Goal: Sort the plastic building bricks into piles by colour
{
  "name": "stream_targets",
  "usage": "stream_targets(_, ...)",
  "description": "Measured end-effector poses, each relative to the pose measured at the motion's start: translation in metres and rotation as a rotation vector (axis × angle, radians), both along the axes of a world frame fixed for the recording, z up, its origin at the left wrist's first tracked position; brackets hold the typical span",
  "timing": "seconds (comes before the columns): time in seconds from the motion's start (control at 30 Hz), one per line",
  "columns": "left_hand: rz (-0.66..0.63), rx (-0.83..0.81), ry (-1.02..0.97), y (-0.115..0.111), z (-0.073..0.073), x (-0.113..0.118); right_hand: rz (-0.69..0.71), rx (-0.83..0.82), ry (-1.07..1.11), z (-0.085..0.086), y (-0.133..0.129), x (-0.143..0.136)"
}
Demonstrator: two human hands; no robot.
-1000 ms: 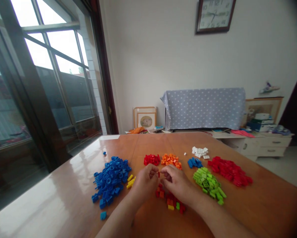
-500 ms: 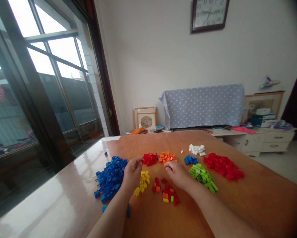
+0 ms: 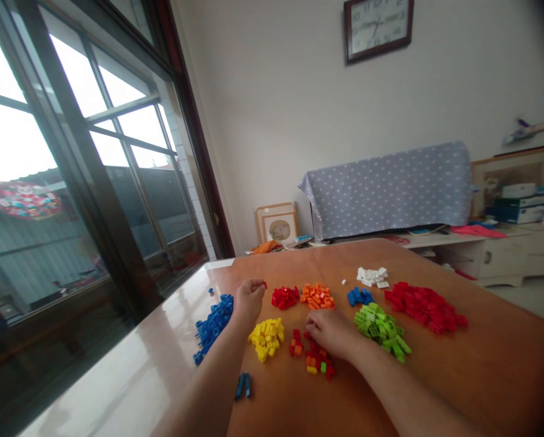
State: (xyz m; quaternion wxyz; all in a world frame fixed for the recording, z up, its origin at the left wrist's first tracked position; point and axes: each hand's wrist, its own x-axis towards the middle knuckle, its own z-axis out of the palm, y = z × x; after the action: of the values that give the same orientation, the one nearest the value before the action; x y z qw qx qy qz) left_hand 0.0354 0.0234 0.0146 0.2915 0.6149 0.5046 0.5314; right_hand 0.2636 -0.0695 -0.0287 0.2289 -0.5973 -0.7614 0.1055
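Note:
My left hand [image 3: 248, 301] is raised at the left of the small red pile, pinching a little red toy brick [image 3: 265, 285] between thumb and fingertips. My right hand [image 3: 330, 329] hovers low at the mixed group of red, orange, yellow and green bricks [image 3: 318, 359], fingers curled together. What those fingers hold, if anything, is hidden. Between the hands lie a small red brick pile [image 3: 285, 297] and an orange brick pile [image 3: 317, 296]. A yellow brick pile [image 3: 267, 338] sits beside my left wrist. My left forearm covers part of the blue brick pile [image 3: 214, 323].
On the right of the wooden table [image 3: 281, 406] lie green bricks [image 3: 381, 328], a large red pile [image 3: 424, 308], a few blue bricks [image 3: 359, 296] and white bricks [image 3: 372, 277]. Two blue strips [image 3: 243, 386] lie near my left forearm. A cloth-covered object [image 3: 390, 191] stands behind.
My left hand has lifted away from the small red pile with a red brick in its fingertips. My right hand has moved from the orange pile down to the mixed group. The view has shifted left.

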Motion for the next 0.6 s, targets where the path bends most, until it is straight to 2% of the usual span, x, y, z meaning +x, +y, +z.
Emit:
stream_targets(0.13, 0.003, -0.054, 0.094, 0.020, 0.004, 0.004, 0.011, 0.002, -0.013, 0.003, -0.003, -0.001)
stream_targets(0.33, 0.044, -0.143, 0.277, 0.050, -0.007, 0.017, -0.010, 0.045, -0.014, 0.006, -0.002, 0.002)
stream_targets(0.6, 0.064, -0.149, 0.450, 0.067, -0.016, 0.024, -0.012, 0.085, -0.038, 0.006, -0.002, 0.003)
